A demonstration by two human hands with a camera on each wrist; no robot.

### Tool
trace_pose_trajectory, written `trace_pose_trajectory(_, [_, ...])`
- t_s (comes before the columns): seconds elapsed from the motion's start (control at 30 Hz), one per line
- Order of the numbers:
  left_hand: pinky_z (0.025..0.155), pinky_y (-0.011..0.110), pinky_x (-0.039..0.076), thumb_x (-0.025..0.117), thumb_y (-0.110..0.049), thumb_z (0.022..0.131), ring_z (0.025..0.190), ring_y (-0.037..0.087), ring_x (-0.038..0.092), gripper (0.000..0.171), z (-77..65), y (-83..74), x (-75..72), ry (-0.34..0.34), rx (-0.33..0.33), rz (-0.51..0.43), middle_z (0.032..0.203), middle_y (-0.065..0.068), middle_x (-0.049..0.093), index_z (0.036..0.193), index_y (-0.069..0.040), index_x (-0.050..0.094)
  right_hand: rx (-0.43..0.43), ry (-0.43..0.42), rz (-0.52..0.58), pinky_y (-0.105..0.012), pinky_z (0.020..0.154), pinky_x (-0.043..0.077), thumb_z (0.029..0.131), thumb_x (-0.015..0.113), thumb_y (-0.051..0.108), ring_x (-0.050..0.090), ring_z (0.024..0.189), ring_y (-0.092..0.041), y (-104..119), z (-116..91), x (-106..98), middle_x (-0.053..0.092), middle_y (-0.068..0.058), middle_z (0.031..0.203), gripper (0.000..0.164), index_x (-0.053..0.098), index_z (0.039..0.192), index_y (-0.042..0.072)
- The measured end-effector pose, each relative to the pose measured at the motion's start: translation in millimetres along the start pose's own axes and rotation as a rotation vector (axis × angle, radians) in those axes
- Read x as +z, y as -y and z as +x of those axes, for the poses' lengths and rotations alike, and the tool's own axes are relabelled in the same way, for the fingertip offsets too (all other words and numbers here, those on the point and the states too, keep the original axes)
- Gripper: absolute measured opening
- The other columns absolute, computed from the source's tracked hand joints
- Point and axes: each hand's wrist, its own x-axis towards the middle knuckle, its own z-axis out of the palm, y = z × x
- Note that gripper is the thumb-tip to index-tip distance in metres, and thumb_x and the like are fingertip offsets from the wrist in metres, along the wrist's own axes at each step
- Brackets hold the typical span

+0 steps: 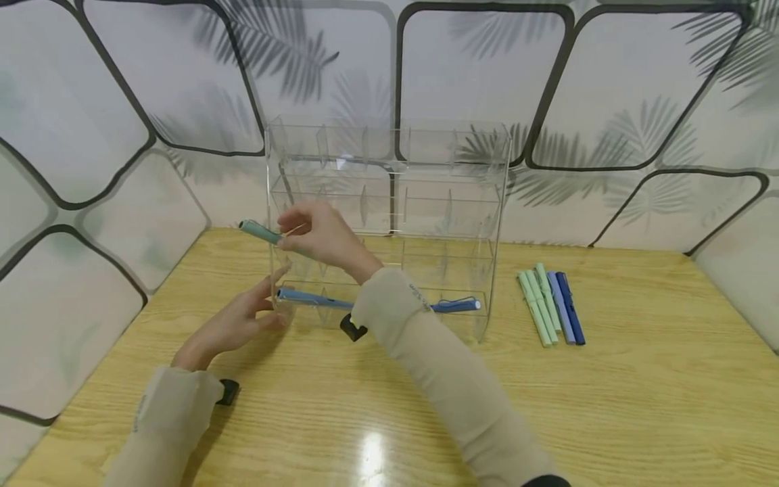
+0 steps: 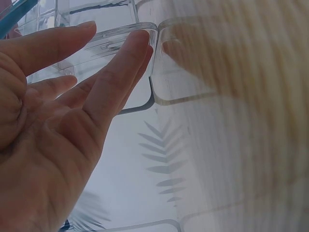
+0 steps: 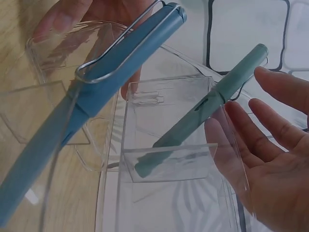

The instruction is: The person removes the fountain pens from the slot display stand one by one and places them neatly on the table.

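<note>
A clear acrylic rack (image 1: 450,196) with several tiers stands upright on the table. My right hand (image 1: 325,233) is at its left part, beside a green pen (image 3: 193,111). The pen lies slanted across a lower tier, its capped end sticking out past the rack's left side. In the right wrist view the thumb and fingers are spread beside the cap, not closed around it. My left hand (image 1: 240,321) has its fingers extended at the rack's lower left side, fingertips right at the clear panel. A blue pen (image 3: 120,58) lies in the bottom tier.
Another blue pen (image 1: 456,306) lies at the right of the bottom tier, partly behind the right sleeve. To the right of the rack, several pale green pens (image 1: 538,304) lie beside a lavender pen (image 1: 560,308) and a dark blue pen (image 1: 571,308). A patterned wall covering (image 1: 475,81) rises behind.
</note>
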Motion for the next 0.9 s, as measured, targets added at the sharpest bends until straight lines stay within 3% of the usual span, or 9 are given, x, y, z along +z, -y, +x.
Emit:
trace_pose_trajectory(0.17, [0.093, 0.062, 0.050, 0.060, 0.002, 0.100, 0.123, 0.058, 0.050, 0.081, 0.5, -0.3, 0.6, 0.004, -0.009, -0.003, 0.157, 0.038, 0.023, 0.162, -0.002, 0.009, -0.007, -0.016, -0.025, -0.020, 0.086, 0.051, 0.092, 0.075, 0.004, 0.066, 0.108, -0.020, 0, 5, 4, 0.070, -0.012, 0.120, 0.033, 0.068, 0.124, -0.002])
trace_pose_trajectory(0.5, [0.090, 0.057, 0.053, 0.058, 0.001, 0.101, 0.121, 0.057, 0.054, 0.077, 0.5, 2.0, 1.0, 0.003, 0.016, 0.013, 0.150, 0.039, 0.035, 0.160, 0.005, 0.010, 0.004, -0.102, -0.053, -0.019, 0.079, 0.052, 0.087, 0.078, -0.003, 0.069, 0.095, -0.018, 1, 7, 15, 0.074, -0.011, 0.107, 0.027, 0.074, 0.114, 0.000])
trace_pose_trajectory(0.9, [0.097, 0.066, 0.045, 0.060, -0.001, 0.101, 0.125, 0.061, 0.047, 0.080, 0.5, -0.2, 0.3, 0.011, -0.034, 0.006, 0.159, 0.038, 0.016, 0.162, -0.002, 0.009, -0.036, -0.170, -0.082, -0.017, 0.074, 0.052, 0.092, 0.073, -0.001, 0.070, 0.091, -0.019, 1, 3, 18, 0.075, -0.011, 0.103, 0.018, 0.076, 0.109, 0.000])
